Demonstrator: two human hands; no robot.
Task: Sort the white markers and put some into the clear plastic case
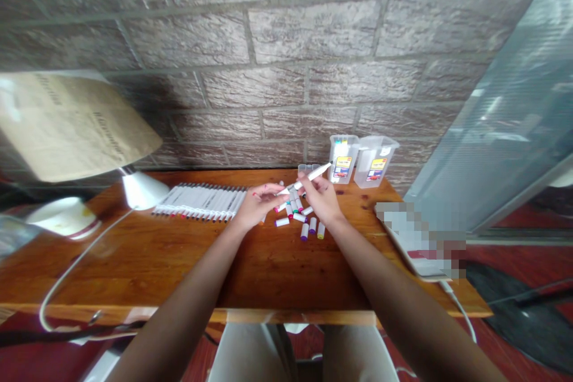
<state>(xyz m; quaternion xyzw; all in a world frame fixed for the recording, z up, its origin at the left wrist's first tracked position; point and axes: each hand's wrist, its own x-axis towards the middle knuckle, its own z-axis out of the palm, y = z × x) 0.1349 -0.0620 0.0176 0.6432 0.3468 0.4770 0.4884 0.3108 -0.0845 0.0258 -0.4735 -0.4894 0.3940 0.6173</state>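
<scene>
A white marker [319, 171] is held at a slant above the wooden table, its dark upper tip pointing up to the right. My right hand [323, 198] is closed around its middle. At the lower end, my left hand [258, 205] pinches the marker between thumb and fingers; whether a cap sits there is hard to make out. Beneath and between both hands lie several loose marker caps [304, 231], white with purple, red, green or yellow ends. Left of my left hand, several white markers [201, 202] lie side by side in a row.
Two clear plastic containers [376, 161] with labels stand by the brick wall; the left one holds a few things. A clear holder [308, 169] is behind my right hand. A lamp [142, 188], a paper cup [65, 218] and a cable are left; a partly blurred device [405, 236] is right.
</scene>
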